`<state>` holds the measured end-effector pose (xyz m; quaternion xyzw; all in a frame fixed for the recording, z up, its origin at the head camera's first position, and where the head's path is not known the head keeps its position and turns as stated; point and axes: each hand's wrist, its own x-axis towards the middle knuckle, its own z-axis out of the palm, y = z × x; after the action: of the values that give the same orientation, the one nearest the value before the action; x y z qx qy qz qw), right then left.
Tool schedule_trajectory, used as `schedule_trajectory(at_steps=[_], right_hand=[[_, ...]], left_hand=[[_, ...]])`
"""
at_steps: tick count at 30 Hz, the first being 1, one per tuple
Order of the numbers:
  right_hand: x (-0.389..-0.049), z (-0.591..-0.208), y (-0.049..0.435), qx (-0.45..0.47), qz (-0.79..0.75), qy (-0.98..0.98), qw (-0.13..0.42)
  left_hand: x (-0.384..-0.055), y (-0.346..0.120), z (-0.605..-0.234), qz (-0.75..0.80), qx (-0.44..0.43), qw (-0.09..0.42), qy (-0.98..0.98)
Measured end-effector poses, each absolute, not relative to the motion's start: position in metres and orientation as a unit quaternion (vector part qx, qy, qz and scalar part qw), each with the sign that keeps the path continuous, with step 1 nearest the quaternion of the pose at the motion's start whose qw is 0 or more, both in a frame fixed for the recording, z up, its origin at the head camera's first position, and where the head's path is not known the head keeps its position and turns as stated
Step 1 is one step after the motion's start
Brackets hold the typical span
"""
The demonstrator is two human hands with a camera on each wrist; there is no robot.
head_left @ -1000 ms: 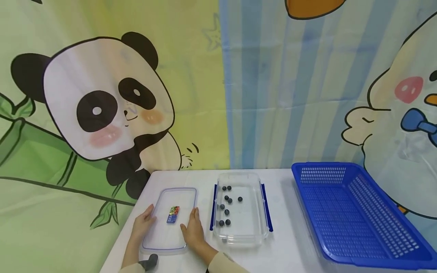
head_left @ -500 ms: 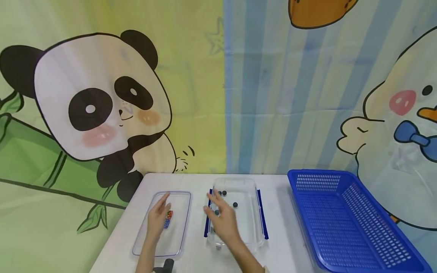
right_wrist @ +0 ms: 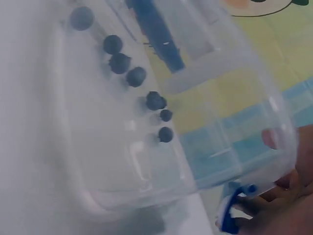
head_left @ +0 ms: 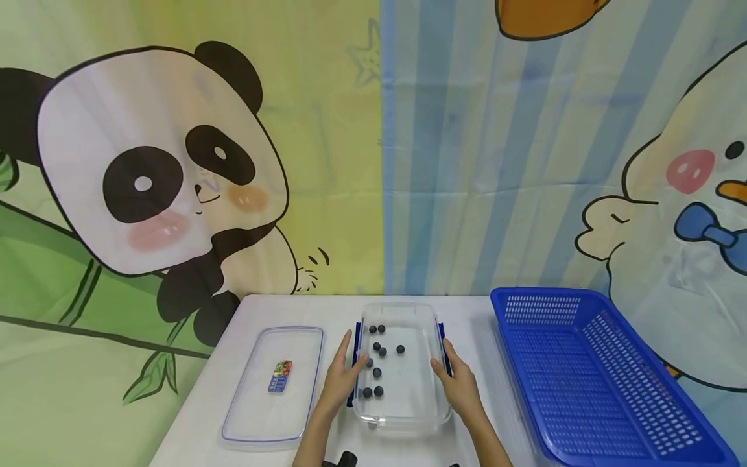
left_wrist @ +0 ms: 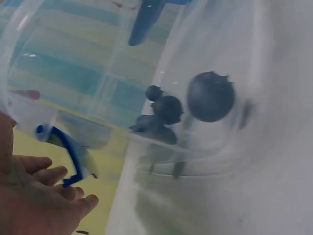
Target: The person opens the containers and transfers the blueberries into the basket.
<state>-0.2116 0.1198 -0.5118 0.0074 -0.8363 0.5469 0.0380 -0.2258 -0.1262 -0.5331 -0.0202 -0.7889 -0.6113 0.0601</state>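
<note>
Clear rectangular plastic container (head_left: 411, 392) with blue plastic side flaps (head_left: 357, 340), on the white table (head_left: 475, 331).
Left hand (head_left: 338, 383) and right hand (head_left: 462, 384) hold opposite walls, thumbs over the rim, fingers outside; firmness cannot be told. Small round dark-blue berries (head_left: 382, 352) lie loose inside; clear rectangular plastic lid (head_left: 271, 412) beside, leftward. Likely hazards: uneven lifting sets berries rolling; a loose flap spoils the hold.
</note>
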Motion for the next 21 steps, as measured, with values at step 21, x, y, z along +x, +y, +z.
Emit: schedule_trajectory(at_steps=[21], right_hand=[[-0.209,-0.528,0.119,-0.001,0.614,-0.789,0.025]], left_hand=[[-0.221,-0.117,-0.555,-0.703,-0.045,0.011,-0.71]])
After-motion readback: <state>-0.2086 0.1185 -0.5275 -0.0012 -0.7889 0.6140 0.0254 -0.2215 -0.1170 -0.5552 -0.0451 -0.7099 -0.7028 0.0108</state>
